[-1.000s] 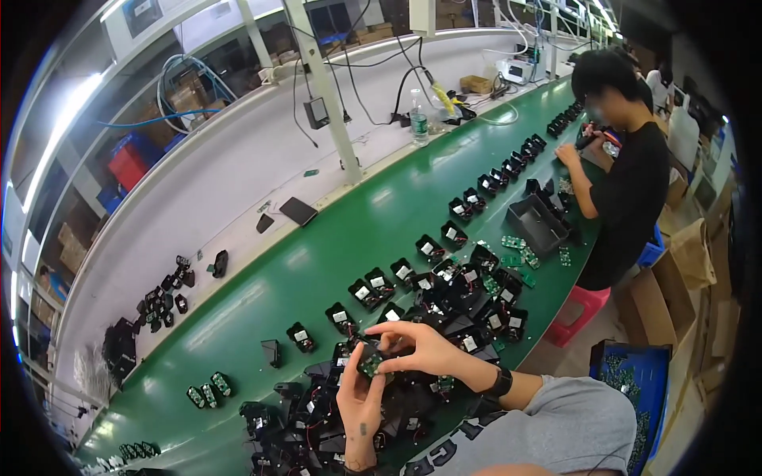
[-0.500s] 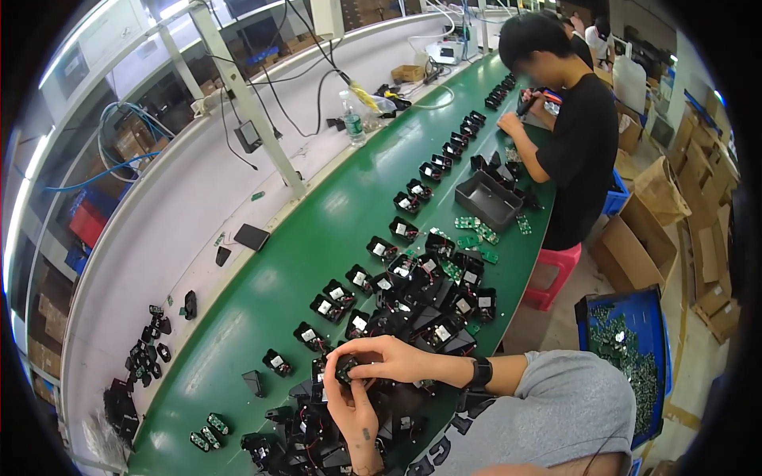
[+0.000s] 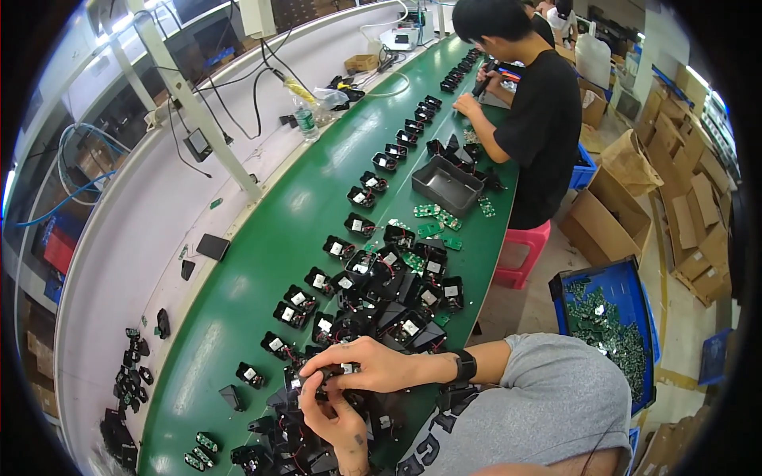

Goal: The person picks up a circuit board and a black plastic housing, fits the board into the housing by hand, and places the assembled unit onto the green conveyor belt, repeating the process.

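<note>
My left hand (image 3: 332, 420) comes up from the lower edge, its fingers curled around a small black plastic housing (image 3: 320, 384). From the right, my right hand (image 3: 361, 366), with a black watch on the wrist, reaches over and grips the same housing from above. Fingers cover most of it, so its inside cannot be made out. Just beyond and below the hands lies a heap of black housings (image 3: 389, 289) with red wires and white-topped parts. Nearest on the left, a single open housing (image 3: 249, 375) and a dark wedge-shaped cover (image 3: 232, 397) lie on the green table (image 3: 262, 278).
Open housings (image 3: 360, 225) form a line along the table. A grey bin (image 3: 447, 184) stands beside loose green circuit boards (image 3: 429, 228). Across the table a co-worker in black (image 3: 540, 119) handles a dark tool. On the floor, a blue crate (image 3: 607, 333) holds many boards.
My view has swung, so the table and bench items sit further left and higher. Both hands stay together on the housing, the right fingers now reaching further over it.
</note>
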A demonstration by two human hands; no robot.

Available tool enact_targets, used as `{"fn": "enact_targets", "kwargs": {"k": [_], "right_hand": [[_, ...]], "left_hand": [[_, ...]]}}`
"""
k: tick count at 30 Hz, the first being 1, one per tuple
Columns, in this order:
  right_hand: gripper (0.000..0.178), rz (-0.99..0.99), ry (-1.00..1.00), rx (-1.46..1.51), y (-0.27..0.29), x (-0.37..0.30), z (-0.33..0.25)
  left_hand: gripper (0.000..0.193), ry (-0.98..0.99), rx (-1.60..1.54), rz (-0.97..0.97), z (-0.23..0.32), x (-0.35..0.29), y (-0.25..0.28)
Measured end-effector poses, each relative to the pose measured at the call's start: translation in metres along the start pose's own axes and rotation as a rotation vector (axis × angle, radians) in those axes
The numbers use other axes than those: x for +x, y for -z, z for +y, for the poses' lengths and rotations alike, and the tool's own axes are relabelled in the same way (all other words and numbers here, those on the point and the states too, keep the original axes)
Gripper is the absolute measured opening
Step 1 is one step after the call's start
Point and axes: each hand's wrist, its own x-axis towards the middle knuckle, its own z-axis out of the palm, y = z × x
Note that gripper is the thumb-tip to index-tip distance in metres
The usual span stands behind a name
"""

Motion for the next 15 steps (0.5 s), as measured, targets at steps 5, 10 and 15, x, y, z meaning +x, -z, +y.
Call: {"fn": "enact_targets", "kwargs": {"k": [5, 10, 15], "right_hand": [[0.044, -0.208, -0.249, 0.157, 0.041, 0.006, -0.011], [0.031, 0.329, -0.063, -0.250, 0.141, -0.003, -0.027], [0.028, 0.802, -0.270, -0.694, 0.258, -0.057, 0.029]], "left_hand": [[0.035, 0.055, -0.023, -0.072, 0.010, 0.013, -0.004], [0.059, 0.526, -0.560, 0.110, 0.038, 0.060, 0.089], [0.044, 0.511, -0.232, 0.235, -0.059, 0.086, 0.186]]}}
